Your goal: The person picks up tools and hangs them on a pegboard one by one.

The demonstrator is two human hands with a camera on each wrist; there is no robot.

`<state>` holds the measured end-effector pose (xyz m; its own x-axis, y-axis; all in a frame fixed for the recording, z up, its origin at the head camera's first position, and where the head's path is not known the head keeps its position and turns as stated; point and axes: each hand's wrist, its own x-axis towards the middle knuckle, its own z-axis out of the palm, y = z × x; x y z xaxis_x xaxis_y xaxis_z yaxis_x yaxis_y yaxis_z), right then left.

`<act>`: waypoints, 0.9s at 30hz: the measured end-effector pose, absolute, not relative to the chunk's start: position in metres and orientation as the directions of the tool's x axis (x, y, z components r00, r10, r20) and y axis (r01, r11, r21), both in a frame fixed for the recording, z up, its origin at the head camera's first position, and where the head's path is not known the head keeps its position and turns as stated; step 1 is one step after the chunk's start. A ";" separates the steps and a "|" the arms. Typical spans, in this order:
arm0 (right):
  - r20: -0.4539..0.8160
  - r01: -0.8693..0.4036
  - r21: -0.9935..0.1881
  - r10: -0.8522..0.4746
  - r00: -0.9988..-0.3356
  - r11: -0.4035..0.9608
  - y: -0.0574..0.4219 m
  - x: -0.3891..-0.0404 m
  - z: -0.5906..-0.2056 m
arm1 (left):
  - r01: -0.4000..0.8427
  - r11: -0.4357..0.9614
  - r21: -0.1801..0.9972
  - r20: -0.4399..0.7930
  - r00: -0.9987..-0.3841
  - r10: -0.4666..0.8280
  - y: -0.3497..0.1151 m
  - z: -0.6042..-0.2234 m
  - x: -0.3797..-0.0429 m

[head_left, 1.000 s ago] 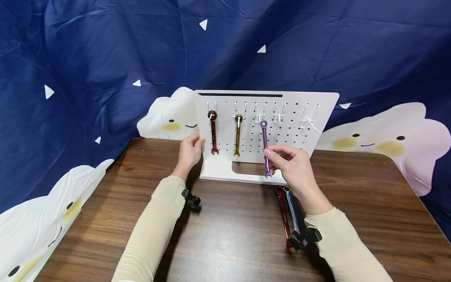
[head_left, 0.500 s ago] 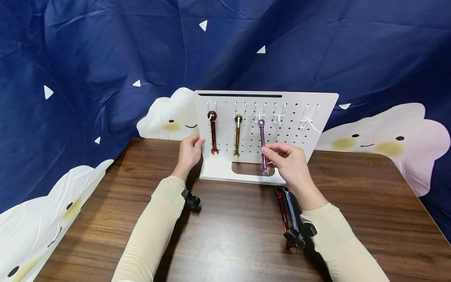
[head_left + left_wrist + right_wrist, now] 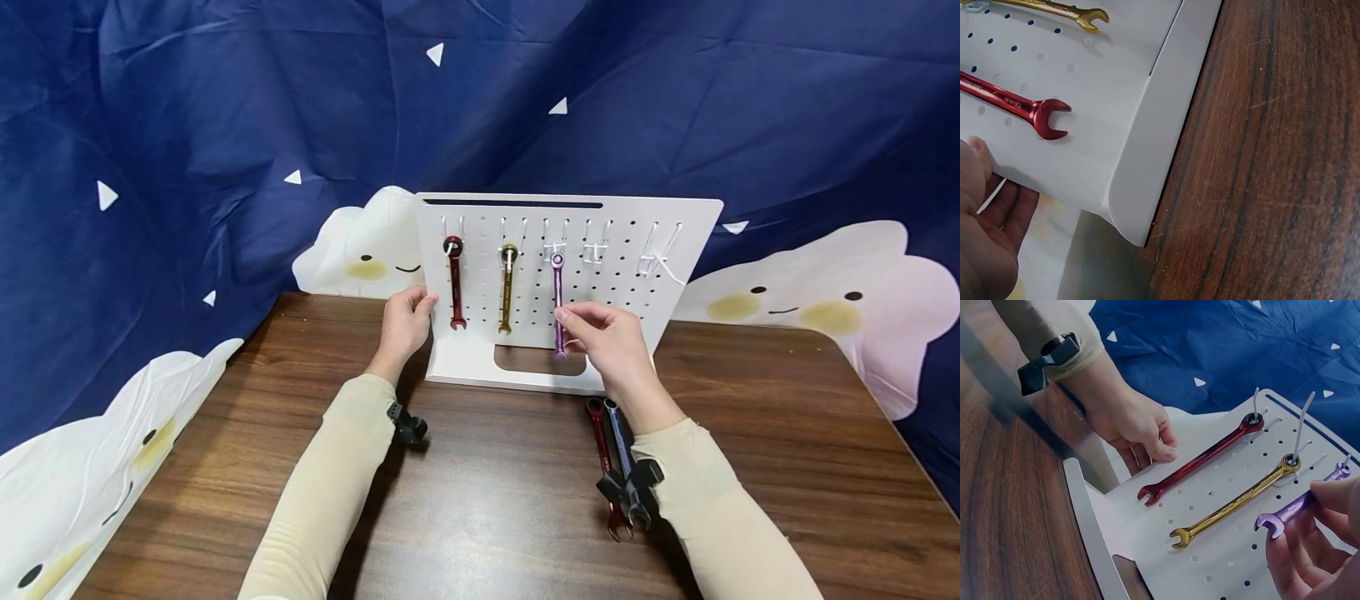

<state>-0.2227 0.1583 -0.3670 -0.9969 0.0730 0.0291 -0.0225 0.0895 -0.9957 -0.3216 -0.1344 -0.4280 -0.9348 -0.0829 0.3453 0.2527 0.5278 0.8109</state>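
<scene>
A white pegboard stand [image 3: 637, 300] faces me on the table. At its left edge my left hand [image 3: 405, 323] grips it, thumb in front and fingers behind the panel [image 3: 1004, 225]. My right hand [image 3: 609, 340] pinches a purple combination wrench [image 3: 558, 287] by its lower shank, held upright with the ring end at the third white hook [image 3: 554, 247]. Whether the hook passes through the ring is hard to tell. A red wrench [image 3: 455, 287] and a gold wrench [image 3: 1235, 503] hang by their ring ends from the two hooks to the left.
Two more wrenches, one dark red [image 3: 602, 446] and one blue-silver [image 3: 619, 437], lie on the wooden table [image 3: 480, 500] below my right forearm. White hooks [image 3: 595, 250] stick out further right on the board, one of them askew [image 3: 656, 260]. A blue cloth [image 3: 480, 100] hangs behind.
My right hand has moved the purple wrench left and slightly up, and it now hangs straighter in front of the third hook. The left hand has stayed on the board's edge.
</scene>
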 end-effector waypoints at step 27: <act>-0.112 0.106 -0.981 0.028 -0.993 -0.164 0.159 -0.265 -0.380 | 0.241 0.521 0.819 0.327 -0.942 -0.078 -0.134 -0.429 -0.322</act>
<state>-0.2650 0.1587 -0.3799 -0.9933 0.0280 -0.1119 0.1059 -0.1638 -0.9808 -0.3221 -0.1341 -0.4285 -0.9419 -0.0775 0.3270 0.2412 0.5214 0.8185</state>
